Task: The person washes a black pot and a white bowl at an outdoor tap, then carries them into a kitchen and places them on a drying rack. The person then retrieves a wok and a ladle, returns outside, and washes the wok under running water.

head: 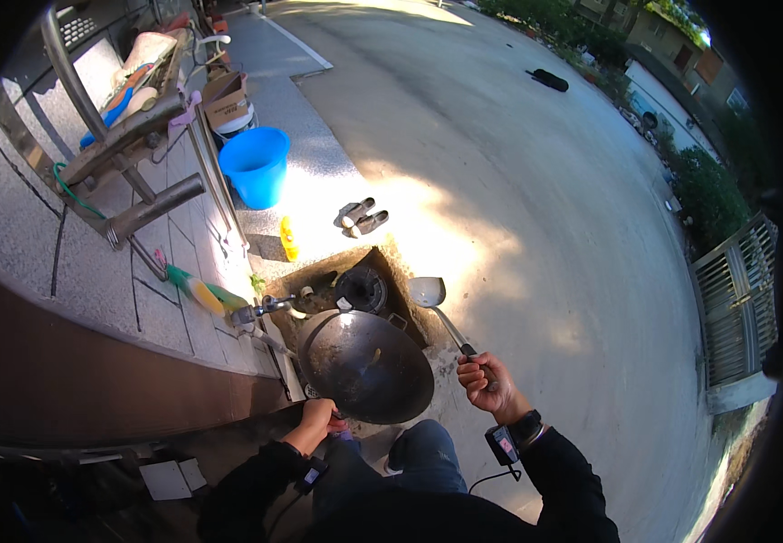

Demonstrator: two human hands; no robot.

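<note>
A dark metal wok (371,373) is held tilted in front of my legs, and its inside faces up towards me. My left hand (318,419) grips the wok at its near-left rim; the handle there is mostly hidden by the fingers. In my right hand (486,383) is a wok spatula (456,329), held by its dark handle with the metal blade pointing away from me. The blade is apart from the wok. Beyond the wok lies a low concrete wash basin (317,268), which holds a round black object (361,288). A metal tap (266,307) reaches over the basin from the left.
On the tiled wall hang a green-and-yellow brush or bottle (194,288) and a metal rack (133,153). A yellow bottle (288,239), a blue bucket (256,166) and a pair of shoes (364,217) stand beyond the basin. A black animal (549,80) lies on the concrete yard (568,237).
</note>
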